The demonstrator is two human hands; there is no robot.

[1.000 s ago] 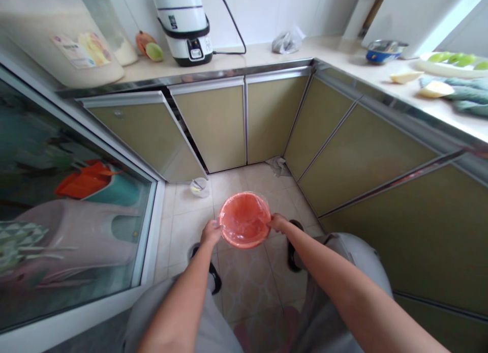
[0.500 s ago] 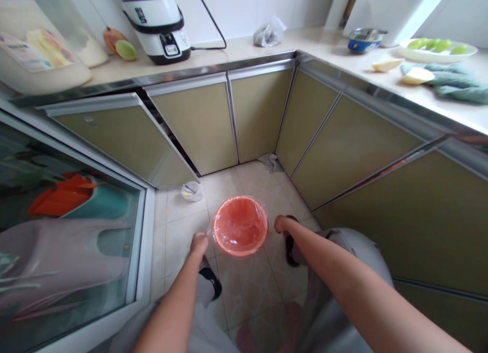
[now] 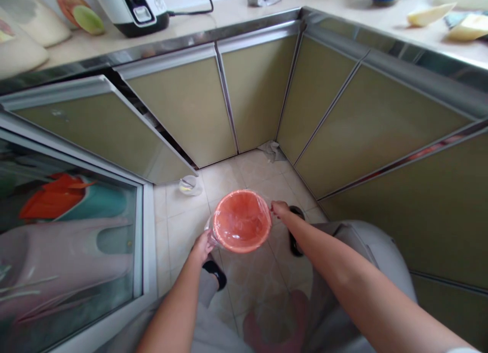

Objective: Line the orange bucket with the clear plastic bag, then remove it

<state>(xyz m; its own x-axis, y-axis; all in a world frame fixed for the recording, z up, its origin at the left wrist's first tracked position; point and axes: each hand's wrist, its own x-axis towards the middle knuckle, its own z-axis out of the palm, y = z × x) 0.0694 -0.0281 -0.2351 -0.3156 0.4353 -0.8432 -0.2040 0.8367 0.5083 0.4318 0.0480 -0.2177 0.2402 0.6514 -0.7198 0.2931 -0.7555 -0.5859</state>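
Note:
A round coral-red plastic bin [image 3: 236,246] stands on the tiled floor between my feet. A clear, shiny plastic bag [image 3: 244,223] lines it and wraps over the rim. At the left side of the rim, my left hand [image 3: 203,245] is closed on the bag's edge, where some loose film bunches up. My right hand [image 3: 280,209] pinches the film at the right side of the rim. The inside shows only the bin's red wall through the film.
Olive cabinets [image 3: 183,109] form a corner ahead, with one door [image 3: 102,129] ajar at left. A glass door [image 3: 76,241] stands at left. A small clear cup [image 3: 189,186] and grey cloth [image 3: 271,150] lie on the floor. A rice cooker [image 3: 133,12] sits on the counter.
My right hand has moved left to the rim, and my left hand has closed in on the bag at the other side. The view has tipped downward.

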